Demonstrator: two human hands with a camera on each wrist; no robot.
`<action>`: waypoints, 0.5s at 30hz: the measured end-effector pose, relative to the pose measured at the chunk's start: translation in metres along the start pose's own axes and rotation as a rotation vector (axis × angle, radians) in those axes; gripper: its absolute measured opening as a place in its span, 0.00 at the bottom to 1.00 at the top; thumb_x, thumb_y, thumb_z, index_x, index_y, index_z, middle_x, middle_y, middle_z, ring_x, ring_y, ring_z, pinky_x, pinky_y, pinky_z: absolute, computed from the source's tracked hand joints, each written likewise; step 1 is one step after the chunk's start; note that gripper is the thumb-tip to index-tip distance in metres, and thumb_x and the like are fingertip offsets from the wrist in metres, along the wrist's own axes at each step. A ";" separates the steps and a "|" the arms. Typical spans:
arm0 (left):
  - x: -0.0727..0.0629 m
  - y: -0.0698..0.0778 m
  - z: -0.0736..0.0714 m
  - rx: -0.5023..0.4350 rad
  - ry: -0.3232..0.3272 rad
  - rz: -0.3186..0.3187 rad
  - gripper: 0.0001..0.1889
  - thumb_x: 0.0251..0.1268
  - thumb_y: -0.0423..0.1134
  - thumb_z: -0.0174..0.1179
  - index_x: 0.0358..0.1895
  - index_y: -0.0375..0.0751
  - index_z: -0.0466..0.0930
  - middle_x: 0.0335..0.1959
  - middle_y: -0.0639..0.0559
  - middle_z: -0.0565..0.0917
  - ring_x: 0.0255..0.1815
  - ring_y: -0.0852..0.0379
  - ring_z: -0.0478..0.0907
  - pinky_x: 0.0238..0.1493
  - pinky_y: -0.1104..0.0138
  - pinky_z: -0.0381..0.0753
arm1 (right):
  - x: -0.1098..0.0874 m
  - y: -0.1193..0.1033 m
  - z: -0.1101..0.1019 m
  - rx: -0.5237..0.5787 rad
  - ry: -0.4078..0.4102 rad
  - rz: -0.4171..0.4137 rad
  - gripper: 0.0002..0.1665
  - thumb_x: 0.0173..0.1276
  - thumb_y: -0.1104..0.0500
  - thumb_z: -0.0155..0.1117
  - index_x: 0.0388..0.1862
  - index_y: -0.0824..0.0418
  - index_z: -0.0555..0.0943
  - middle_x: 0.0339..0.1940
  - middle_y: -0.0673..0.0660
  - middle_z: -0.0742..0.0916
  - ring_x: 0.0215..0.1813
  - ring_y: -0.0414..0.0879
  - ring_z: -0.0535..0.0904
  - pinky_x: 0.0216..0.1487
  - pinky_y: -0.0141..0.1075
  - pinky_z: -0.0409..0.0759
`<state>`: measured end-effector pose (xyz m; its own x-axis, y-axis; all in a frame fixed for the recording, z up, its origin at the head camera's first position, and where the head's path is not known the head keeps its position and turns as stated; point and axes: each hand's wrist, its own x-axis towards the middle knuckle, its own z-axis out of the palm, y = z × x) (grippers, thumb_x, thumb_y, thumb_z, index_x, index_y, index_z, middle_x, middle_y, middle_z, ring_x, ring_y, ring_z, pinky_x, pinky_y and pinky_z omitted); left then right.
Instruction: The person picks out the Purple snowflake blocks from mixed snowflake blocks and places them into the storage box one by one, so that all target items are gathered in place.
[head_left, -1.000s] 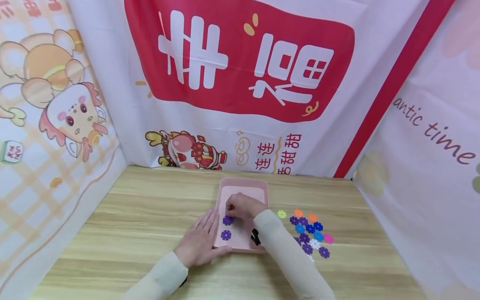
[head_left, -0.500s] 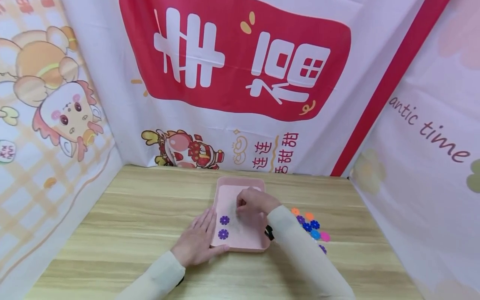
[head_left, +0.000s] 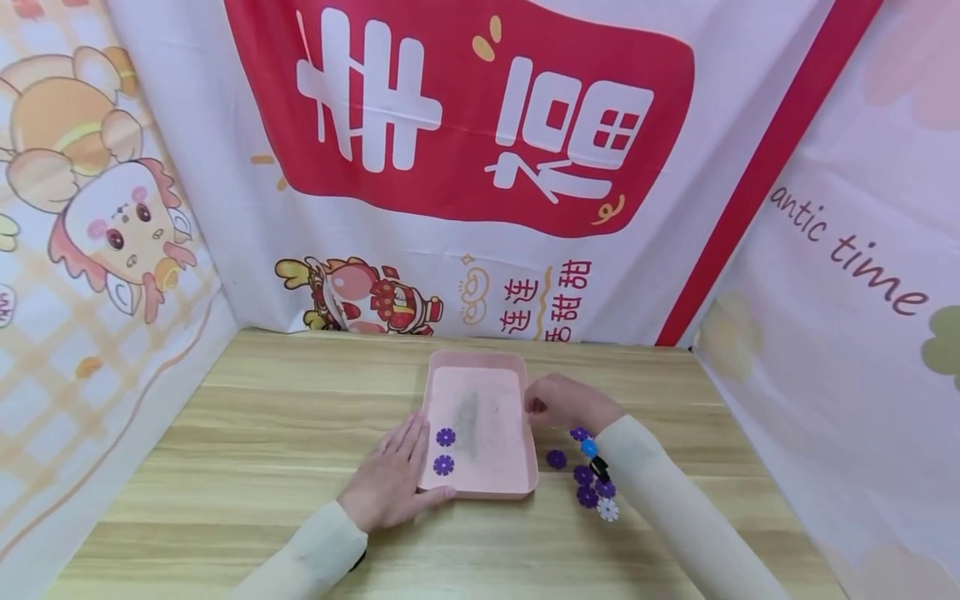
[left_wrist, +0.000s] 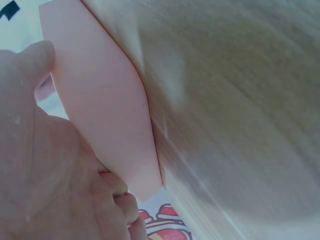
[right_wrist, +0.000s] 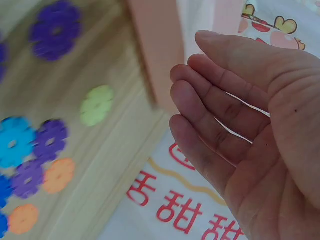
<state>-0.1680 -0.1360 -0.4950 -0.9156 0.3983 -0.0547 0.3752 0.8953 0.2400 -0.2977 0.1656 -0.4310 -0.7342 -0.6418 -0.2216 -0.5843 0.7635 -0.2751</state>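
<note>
Left hand (head_left: 386, 485), fingers outstretched, against pink tray (head_left: 497, 458); right hand (head_left: 566, 402), loosely curved, just beside it.

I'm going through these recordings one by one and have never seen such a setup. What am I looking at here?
There is no machine: a person works bare-handed. The wide view comes from a camera worn on the head; the two close views come from cameras on the left and right wrists. On the wood-grained table stands a pink tray with two purple flower-shaped discs inside. The left hand rests against the tray's left side. The right hand is by the right rim, and no disc shows in it. More loose discs, in purple, blue, white, lime green and orange, lie to the tray's right. Printed cloth hangs behind.
</note>
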 end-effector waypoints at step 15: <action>-0.001 0.003 -0.003 0.030 -0.025 -0.008 0.56 0.74 0.75 0.49 0.83 0.27 0.52 0.87 0.33 0.51 0.89 0.36 0.48 0.89 0.44 0.52 | -0.043 0.021 0.034 0.004 -0.036 -0.001 0.04 0.65 0.64 0.76 0.38 0.58 0.88 0.30 0.47 0.86 0.32 0.38 0.77 0.37 0.34 0.81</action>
<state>-0.1668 -0.1346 -0.4911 -0.9146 0.3961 -0.0810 0.3728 0.9037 0.2107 -0.2669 0.2068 -0.4589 -0.7207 -0.6448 -0.2546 -0.5835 0.7625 -0.2794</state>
